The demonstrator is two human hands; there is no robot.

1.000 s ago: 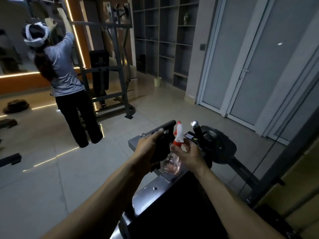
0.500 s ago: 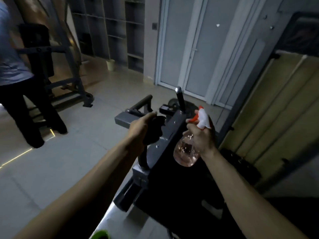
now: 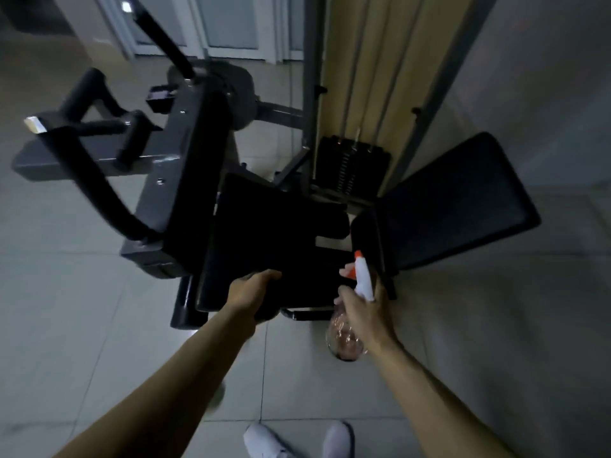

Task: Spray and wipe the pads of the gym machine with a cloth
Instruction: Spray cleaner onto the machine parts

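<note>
At the near edge of the black seat pad, the left hand lay with its fingers curled over the rim; the dim light hid whether a cloth was bunched under them. Just right of that pad, the right hand gripped the neck of a clear spray bottle, a fingertip at the orange trigger and the nozzle aimed between the seat pad and the tilted back pad to its right. The spraying step seemed to be in hand, with wiping to follow. The next move likely called for a squeeze over the seat pad, then a sweep of the left hand along it. Left of the pad, the curved handle bar jutted close and could catch a forearm; behind the pad stood the weight stack. Floor tiles on the pad's near side left room to step
</note>
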